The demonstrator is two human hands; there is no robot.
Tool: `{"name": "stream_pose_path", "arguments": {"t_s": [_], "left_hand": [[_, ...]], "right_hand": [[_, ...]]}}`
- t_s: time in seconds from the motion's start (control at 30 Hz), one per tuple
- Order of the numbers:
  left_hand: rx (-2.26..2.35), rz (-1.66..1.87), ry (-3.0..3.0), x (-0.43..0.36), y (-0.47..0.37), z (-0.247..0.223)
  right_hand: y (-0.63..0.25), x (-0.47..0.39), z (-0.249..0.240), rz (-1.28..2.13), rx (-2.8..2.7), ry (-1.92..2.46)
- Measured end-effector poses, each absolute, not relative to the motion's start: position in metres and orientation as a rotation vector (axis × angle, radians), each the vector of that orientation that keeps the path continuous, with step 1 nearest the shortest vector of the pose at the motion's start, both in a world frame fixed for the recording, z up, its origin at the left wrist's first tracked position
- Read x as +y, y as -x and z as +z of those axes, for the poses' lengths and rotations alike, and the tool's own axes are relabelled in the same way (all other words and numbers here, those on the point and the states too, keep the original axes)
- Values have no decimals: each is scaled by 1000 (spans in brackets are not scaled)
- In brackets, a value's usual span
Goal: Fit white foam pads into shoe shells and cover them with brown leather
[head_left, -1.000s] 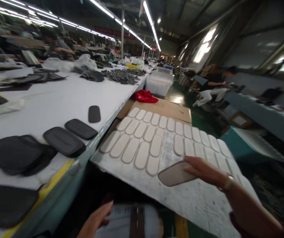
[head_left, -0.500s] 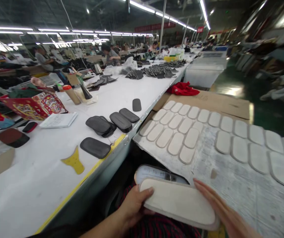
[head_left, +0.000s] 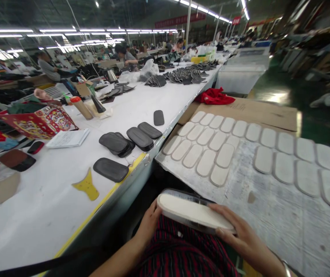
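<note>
A white-faced oblong pad with rounded ends is tilted over my lap, its near edge turned towards me. The fingers of my left hand are closed on its left end. My right hand grips the other end, thumb below and fingers on top. Just behind the pad shows the rim of a dark-edged oval piece; the pad covers most of it. Similar white pads lie in rows on the board to my right.
On the white table at left are dark oblong pads, a yellow template, a notebook and a red patterned box. A red cloth lies on cardboard. Other people work in the background.
The pad has tipped so its edge faces me more, and it has moved slightly up and left. My right hand, flat against its end before, now grips it.
</note>
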State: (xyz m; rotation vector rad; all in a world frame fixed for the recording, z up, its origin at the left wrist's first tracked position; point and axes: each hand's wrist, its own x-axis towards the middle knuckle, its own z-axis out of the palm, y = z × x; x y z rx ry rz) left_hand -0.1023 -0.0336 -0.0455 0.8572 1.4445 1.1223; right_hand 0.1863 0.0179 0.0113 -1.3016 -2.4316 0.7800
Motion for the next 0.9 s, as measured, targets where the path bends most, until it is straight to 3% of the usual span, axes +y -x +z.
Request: {"name": "stream_pose_path", "arguments": {"t_s": [0.23, 0.53, 0.9], "left_hand": [[1407, 952, -944, -43, 109, -34], [1169, 1113, -688, -38, 106, -32], [1664, 990, -872, -25, 97, -41]], "right_hand": [[-178, 18, 6, 434, -2619, 1294], [-171, 23, 3, 281, -2688, 1213], [-163, 22, 1, 154, -2694, 1181]]}}
